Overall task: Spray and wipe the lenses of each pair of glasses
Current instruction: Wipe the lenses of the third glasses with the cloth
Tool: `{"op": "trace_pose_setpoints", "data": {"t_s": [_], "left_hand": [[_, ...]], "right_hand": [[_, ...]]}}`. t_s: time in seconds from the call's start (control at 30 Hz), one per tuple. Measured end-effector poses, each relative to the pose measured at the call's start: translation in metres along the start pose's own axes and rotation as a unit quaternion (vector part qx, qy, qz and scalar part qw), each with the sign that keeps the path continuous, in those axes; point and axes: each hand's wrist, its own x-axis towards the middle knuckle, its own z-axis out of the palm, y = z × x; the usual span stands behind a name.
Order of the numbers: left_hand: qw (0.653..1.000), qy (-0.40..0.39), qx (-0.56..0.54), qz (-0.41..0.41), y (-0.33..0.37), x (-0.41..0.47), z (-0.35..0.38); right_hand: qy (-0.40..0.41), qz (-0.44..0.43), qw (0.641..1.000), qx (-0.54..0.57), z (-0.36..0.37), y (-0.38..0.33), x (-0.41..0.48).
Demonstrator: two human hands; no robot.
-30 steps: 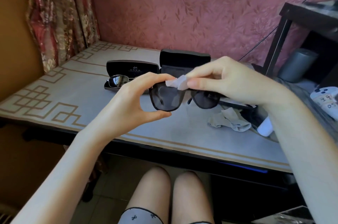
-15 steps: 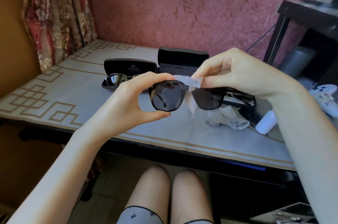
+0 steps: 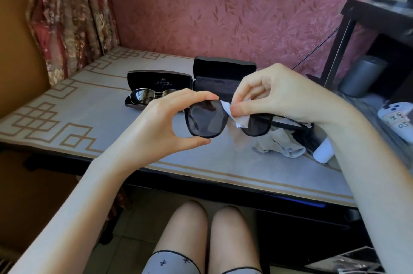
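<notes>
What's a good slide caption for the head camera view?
Left hand holds black sunglasses while right hand pinches a white cloth at the bridge; a second pair lies behind.

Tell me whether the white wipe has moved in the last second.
Yes. The white wipe has slid right and slightly down: from below the left half of the open black case to below its right half, at the bridge of the sunglasses.
</notes>
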Motion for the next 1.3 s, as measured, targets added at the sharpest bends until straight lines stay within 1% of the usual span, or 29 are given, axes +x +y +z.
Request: {"op": "trace_pose_setpoints", "data": {"t_s": [0.07,0.13,0.3,0.37,0.47,0.57,0.8,0.93,1.03,1.17,1.3], "left_hand": [[1.0,0.001,0.002,0.003,-0.001,0.0,0.001],[1.0,0.002,0.005,0.005,-0.001,0.0,0.001],[1.0,-0.001,-0.001,0.004,0.0,-0.001,0.001],[1.0,0.003,-0.005,0.001,0.0,0.0,0.002],[1.0,0.009,-0.003,0.0,0.002,0.002,0.002],[1.0,0.007,0.002,0.0,0.003,0.002,0.001],[1.0,0.011,-0.005,-0.006,0.003,0.0,-0.001],[1.0,0.009,0.0,-0.007,0.002,0.0,0.0],[1.0,0.01,0.007,-0.001,0.001,0.001,0.0],[1.0,0.01,0.005,-0.004,0.001,0.001,-0.002],[1.0,0.012,-0.011,-0.015,0.0,-0.001,-0.003]], "right_hand": [[0.002,0.009,1.0,-0.026,-0.002,-0.001,0.0],[0.0,0.008,1.0,-0.029,-0.005,0.001,0.0],[-0.026,0.007,1.0,0.012,-0.009,0.005,-0.004],[-0.013,0.009,1.0,0.009,-0.007,0.005,-0.004],[0.017,-0.003,0.999,-0.028,0.0,0.004,0.0],[0.031,-0.007,0.999,-0.026,0.002,0.003,0.001],[0.028,-0.013,0.999,0.009,-0.003,0.006,-0.003],[0.018,-0.014,1.0,-0.007,0.001,0.004,-0.005],[0.042,-0.015,0.999,-0.019,0.003,0.005,-0.003],[0.066,-0.018,0.998,-0.001,0.004,0.006,-0.003],[0.141,-0.002,0.99,0.023,0.002,0.009,-0.005]]}}
